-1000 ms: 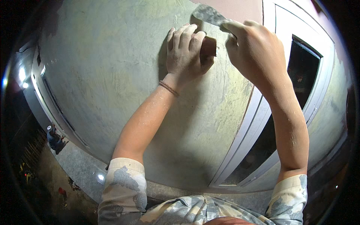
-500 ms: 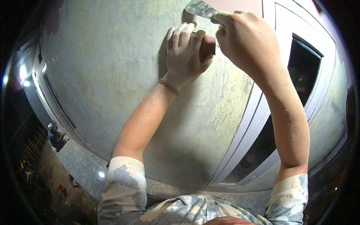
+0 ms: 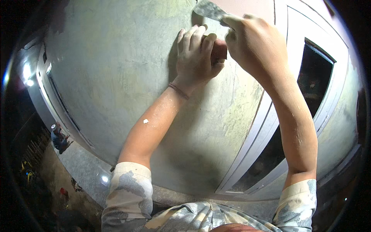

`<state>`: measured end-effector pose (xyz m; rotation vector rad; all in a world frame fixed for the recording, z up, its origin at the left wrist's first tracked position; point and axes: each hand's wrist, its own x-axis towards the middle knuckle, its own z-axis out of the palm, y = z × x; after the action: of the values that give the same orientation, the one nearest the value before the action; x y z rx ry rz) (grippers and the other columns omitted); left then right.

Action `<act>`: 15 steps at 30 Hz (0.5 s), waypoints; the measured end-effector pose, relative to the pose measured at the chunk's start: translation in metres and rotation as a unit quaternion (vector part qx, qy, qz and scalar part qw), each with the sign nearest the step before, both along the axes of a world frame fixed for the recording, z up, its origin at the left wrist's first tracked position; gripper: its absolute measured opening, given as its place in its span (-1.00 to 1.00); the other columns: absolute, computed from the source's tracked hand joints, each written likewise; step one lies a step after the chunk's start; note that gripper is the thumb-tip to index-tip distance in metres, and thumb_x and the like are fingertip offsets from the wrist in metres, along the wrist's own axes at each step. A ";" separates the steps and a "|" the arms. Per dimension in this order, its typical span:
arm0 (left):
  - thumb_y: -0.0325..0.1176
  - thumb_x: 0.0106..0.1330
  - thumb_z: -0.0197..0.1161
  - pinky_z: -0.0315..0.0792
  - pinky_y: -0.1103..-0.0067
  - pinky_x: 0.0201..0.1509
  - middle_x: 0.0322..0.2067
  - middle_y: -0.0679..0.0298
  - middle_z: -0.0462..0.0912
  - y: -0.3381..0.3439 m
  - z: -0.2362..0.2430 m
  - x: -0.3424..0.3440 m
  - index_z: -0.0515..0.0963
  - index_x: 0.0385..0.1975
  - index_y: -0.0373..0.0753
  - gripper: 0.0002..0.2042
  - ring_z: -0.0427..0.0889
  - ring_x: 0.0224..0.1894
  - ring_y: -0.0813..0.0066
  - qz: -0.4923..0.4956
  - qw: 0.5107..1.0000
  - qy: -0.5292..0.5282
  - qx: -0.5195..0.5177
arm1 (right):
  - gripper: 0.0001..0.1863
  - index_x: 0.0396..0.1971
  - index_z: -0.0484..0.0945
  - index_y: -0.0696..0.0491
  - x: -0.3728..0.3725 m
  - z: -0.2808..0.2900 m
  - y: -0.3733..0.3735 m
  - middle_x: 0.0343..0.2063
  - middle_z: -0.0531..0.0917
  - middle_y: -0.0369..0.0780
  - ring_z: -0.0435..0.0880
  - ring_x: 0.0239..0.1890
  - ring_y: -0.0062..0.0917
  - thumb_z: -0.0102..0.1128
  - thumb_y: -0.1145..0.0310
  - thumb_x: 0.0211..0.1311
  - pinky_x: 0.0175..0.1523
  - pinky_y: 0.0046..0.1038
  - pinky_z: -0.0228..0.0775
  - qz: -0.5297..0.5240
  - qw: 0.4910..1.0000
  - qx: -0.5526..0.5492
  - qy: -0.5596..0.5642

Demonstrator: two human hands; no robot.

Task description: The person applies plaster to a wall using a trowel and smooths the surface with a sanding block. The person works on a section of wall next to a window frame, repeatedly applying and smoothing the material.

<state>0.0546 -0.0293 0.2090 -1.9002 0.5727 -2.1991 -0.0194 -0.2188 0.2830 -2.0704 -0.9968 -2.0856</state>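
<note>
My right hand (image 3: 257, 44) grips a putty knife (image 3: 210, 10), its grey, smeared blade laid against the upper wall near the pink patch. Just below and to the left, my left hand (image 3: 198, 54) is wrapped round a reddish-brown block (image 3: 219, 50), perhaps a sanding block, close against the greenish-grey wall (image 3: 116, 69). Pale dust coats the fingers of both hands. On my left forearm lies a small white flake (image 3: 145, 121), with finer specks around it.
To the right stands a white-framed window or door (image 3: 253, 135) with dark panes. Far to the left, another person (image 3: 58, 138) crouches on the grey walkway (image 3: 83, 170) beside the wall. A bright lamp (image 3: 27, 71) shines at the far left.
The putty knife and both hands have shifted slightly rightward in view. A white flake now shows on my left forearm where only specks were before.
</note>
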 end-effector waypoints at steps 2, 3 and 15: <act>-0.02 0.04 0.51 0.12 -0.12 0.49 0.24 0.02 0.39 0.000 -0.001 -0.002 0.41 0.20 -0.13 -0.28 0.36 0.35 -0.06 -0.026 0.999 0.025 -0.008 | -0.74 -0.11 0.79 0.03 -0.003 0.011 0.010 -0.36 0.78 -0.06 0.82 -0.37 -0.26 0.27 0.46 0.22 -0.28 -0.31 0.70 -0.003 1.000 -0.003 0.015; -0.04 0.03 0.52 0.13 -0.11 0.50 0.24 0.02 0.39 0.000 -0.002 -0.003 0.41 0.20 -0.14 -0.28 0.36 0.36 -0.05 -0.032 0.999 0.039 -0.010 | -0.74 -0.12 0.80 0.03 -0.006 0.019 0.018 -0.37 0.78 -0.07 0.82 -0.36 -0.26 0.26 0.46 0.22 -0.27 -0.31 0.70 -0.007 1.000 -0.005 0.021; -0.04 0.00 0.51 -0.01 0.02 0.60 0.28 0.12 0.36 0.005 -0.004 -0.004 0.39 0.25 -0.03 -0.25 0.23 0.43 0.05 -0.024 0.999 0.045 0.005 | -0.55 0.12 0.71 -0.13 0.000 -0.136 -0.105 -0.40 0.62 -0.22 0.69 -0.47 -0.38 0.31 0.48 0.20 -0.35 -0.35 0.58 0.005 0.988 0.102 0.118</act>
<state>0.0508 -0.0244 0.2050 -2.0093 0.6505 -2.1435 -0.0199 -0.3234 0.1474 -2.1363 -0.7261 -1.7978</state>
